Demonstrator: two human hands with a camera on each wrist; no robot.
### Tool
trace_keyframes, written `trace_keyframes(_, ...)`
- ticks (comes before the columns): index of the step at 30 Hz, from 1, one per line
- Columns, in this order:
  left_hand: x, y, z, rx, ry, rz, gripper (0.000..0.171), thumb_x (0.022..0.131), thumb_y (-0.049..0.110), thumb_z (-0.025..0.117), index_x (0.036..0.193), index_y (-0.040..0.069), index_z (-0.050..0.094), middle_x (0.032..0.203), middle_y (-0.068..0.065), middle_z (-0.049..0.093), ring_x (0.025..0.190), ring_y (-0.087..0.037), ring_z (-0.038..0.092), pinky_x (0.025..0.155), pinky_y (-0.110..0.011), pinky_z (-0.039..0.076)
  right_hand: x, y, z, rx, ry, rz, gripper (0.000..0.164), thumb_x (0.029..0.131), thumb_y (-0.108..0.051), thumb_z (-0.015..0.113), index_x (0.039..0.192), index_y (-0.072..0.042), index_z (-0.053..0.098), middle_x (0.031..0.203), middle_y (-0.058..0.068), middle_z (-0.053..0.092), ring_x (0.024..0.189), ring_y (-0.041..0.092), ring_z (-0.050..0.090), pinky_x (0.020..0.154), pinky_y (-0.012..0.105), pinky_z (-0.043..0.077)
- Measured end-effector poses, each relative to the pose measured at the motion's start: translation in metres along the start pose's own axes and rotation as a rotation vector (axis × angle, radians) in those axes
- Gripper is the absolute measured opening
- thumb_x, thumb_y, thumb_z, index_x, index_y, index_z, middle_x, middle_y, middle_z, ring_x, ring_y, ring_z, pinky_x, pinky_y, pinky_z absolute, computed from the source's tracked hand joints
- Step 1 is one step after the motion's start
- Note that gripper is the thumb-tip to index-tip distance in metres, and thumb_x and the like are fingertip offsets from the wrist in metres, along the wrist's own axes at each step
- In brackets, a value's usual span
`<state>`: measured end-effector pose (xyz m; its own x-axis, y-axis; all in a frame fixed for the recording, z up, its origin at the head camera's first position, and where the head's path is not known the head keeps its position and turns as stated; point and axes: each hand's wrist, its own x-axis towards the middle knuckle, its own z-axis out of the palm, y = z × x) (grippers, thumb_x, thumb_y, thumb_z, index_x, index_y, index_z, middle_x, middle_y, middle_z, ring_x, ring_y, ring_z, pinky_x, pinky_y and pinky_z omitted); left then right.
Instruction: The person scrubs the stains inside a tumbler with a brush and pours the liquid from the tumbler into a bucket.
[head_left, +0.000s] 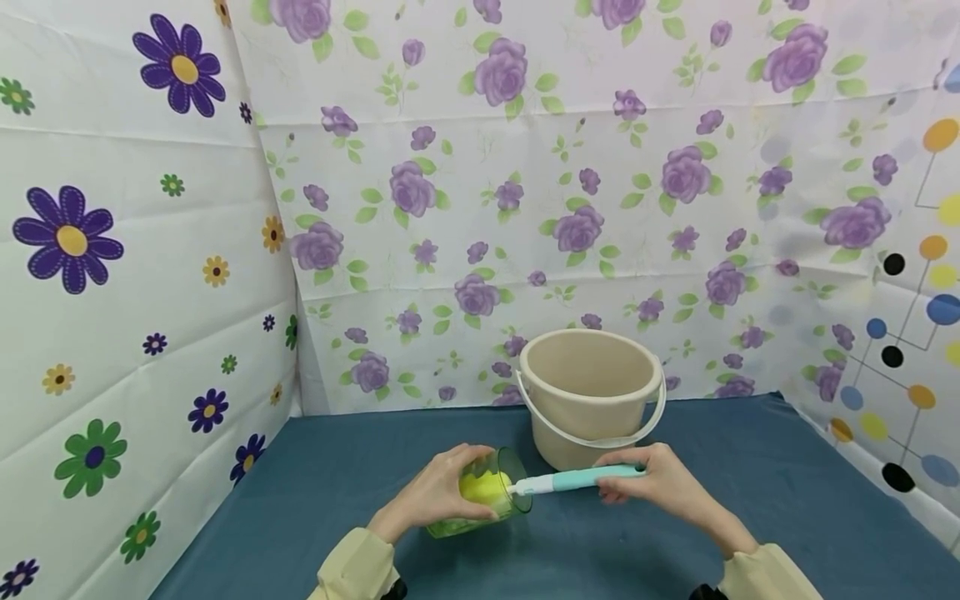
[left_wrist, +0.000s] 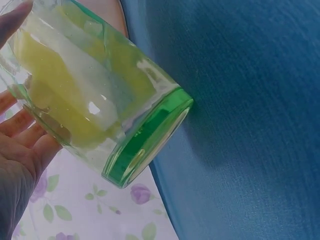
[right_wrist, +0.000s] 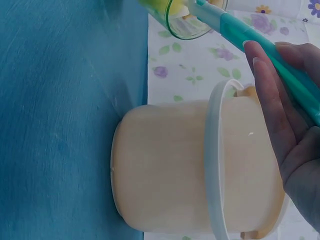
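Observation:
My left hand (head_left: 438,493) grips a clear green-tinted drinking glass (head_left: 453,527), tilted with its mouth toward the right. Inside the glass sits the yellow sponge head (head_left: 486,487) of a bottle brush. My right hand (head_left: 663,482) pinches the brush's teal and white handle (head_left: 573,479) near its far end. The thick green base of the glass (left_wrist: 147,137) shows in the left wrist view, with the sponge pressed along the inner wall. In the right wrist view the thumb and fingers lie along the teal handle (right_wrist: 247,35).
A beige bucket (head_left: 551,417) with a white handle (head_left: 592,441) stands just behind the hands, right of centre. Dark blue cloth (head_left: 360,467) covers the table. Flower-printed sheets (head_left: 442,250) hang at the back and left, a dotted one (head_left: 900,375) at the right.

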<state>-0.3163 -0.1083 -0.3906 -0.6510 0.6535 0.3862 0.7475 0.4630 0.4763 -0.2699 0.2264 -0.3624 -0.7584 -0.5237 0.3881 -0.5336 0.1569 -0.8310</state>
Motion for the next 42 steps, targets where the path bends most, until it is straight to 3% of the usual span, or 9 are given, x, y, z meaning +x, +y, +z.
trace_keyframes(8,0.000,0.000,0.001,0.001,0.000,-0.008,0.074,0.069,0.053,0.072,0.128,0.017,0.048,0.110,0.006,0.051,0.097,-0.011,0.049,0.078,-0.033,0.044,-0.002,-0.016,-0.001,-0.041,-0.037,-0.044,0.016,0.086,0.000,0.059,0.098,0.010,0.063,0.076,0.017,0.064,0.062,0.035,0.061,0.052,0.040,0.050)
trace_keyframes(14,0.000,-0.001,0.001,-0.001,-0.003,-0.007,0.074,0.069,0.053,0.071,0.129,0.017,0.048,0.109,0.007,0.051,0.096,-0.011,0.050,0.078,-0.033,0.044,0.000,-0.013,-0.001,0.012,-0.057,-0.056,0.017,0.087,0.002,0.058,0.100,0.011,0.062,0.079,0.020,0.064,0.064,0.035,0.062,0.053,0.041,0.050)
trace_keyframes(23,0.000,-0.001,0.001,-0.005,-0.005,-0.011,0.074,0.069,0.053,0.071,0.129,0.017,0.048,0.112,0.005,0.051,0.099,-0.012,0.049,0.080,-0.033,0.044,0.002,-0.017,-0.001,-0.001,-0.018,-0.032,0.020,0.085,0.002,0.060,0.101,0.012,0.061,0.080,0.020,0.064,0.065,0.038,0.061,0.055,0.040,0.051)
trace_keyframes(31,-0.001,-0.001,0.001,-0.014,0.000,-0.001,0.073,0.069,0.051,0.072,0.129,0.016,0.048,0.111,0.002,0.052,0.098,-0.015,0.050,0.079,-0.034,0.044,0.001,-0.014,-0.005,-0.019,-0.062,-0.019,0.018,0.086,0.000,0.059,0.100,0.009,0.063,0.075,0.018,0.064,0.062,0.033,0.062,0.052,0.041,0.050)
trace_keyframes(36,-0.001,-0.001,0.002,-0.003,0.005,0.015,0.072,0.070,0.050,0.072,0.128,0.015,0.048,0.111,0.005,0.051,0.098,-0.012,0.050,0.079,-0.033,0.044,0.002,-0.016,-0.004,0.027,-0.075,-0.041,0.018,0.086,0.003,0.058,0.102,0.012,0.061,0.078,0.022,0.063,0.064,0.034,0.062,0.053,0.043,0.050)
trace_keyframes(42,-0.001,-0.001,0.002,-0.009,0.009,0.015,0.073,0.070,0.050,0.072,0.128,0.015,0.048,0.112,0.004,0.051,0.099,-0.013,0.050,0.079,-0.034,0.044,0.004,-0.014,-0.006,0.013,-0.045,-0.062,0.019,0.086,0.004,0.058,0.102,0.013,0.061,0.080,0.018,0.065,0.064,0.033,0.062,0.053,0.042,0.050)
